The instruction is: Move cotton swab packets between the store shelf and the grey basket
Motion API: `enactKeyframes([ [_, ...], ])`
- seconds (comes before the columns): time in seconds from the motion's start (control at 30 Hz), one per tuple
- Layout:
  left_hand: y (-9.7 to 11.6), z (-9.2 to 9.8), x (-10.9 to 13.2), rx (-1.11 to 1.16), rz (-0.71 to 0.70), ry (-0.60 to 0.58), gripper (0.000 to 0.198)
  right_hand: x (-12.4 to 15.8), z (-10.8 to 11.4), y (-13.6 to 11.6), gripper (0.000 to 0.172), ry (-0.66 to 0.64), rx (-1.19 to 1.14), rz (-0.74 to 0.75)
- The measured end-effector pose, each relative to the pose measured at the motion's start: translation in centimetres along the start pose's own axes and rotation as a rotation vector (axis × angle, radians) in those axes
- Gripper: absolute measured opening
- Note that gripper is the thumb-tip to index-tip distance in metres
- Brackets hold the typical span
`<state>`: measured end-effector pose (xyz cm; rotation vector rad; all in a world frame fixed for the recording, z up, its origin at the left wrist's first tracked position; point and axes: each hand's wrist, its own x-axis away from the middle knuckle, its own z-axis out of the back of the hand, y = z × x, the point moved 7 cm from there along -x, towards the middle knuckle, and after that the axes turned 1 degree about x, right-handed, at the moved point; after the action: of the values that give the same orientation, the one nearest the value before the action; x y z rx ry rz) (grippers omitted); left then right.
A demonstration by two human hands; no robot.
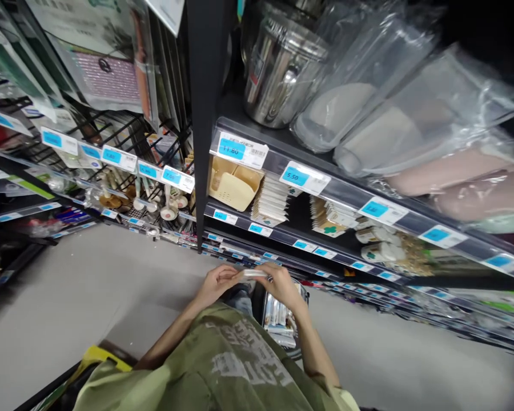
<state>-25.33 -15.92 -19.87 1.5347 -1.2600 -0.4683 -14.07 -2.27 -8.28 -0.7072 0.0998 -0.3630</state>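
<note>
In front of my body both hands meet at a small, thin, whitish packet (pixel 254 273); its exact kind is too small to make out. My left hand (pixel 217 283) pinches one end with thumb and fingers. At the other end, the fingers of my right hand (pixel 281 283) are closed on it. Below my right forearm stands a dark-rimmed basket (pixel 307 297), partly hidden by my arm and shirt. Several clear-wrapped packs (pixel 278 313) lie in it.
Close ahead is a dark shelf unit (pixel 199 85) with price tags along its edges. It bears a steel pot (pixel 282 68), bagged pitchers (pixel 342 108), a cream scoop-like container (pixel 235 185) and stacked white packets (pixel 272 200). A yellow-edged object (pixel 105 357) stands behind my left arm.
</note>
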Motion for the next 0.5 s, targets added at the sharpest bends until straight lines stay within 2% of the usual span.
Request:
enactKeyframes([
  [0.1,-0.3,-0.1,0.0,0.028,0.01,-0.003,0.043,-0.6,6.0,0.2,0.021,0.108,0.106,0.01],
  [0.2,-1.0,0.1,0.2,0.028,0.038,-0.006,0.043,-1.1,12.8,1.6,0.027,0.331,0.242,-0.026],
  [0.27,-1.5,0.3,0.5,0.01,0.044,-0.008,0.043,-1.6,16.3,2.9,0.03,0.445,0.333,-0.045],
  [0.37,-2.1,0.8,1.0,-0.016,0.048,-0.006,0.043,-3.5,19.3,5.0,0.029,0.49,0.449,-0.068],
  [0.5,-2.8,1.3,1.2,-0.04,0.063,0.007,0.046,-7.8,20.1,8.5,0.027,0.382,0.551,-0.228],
])
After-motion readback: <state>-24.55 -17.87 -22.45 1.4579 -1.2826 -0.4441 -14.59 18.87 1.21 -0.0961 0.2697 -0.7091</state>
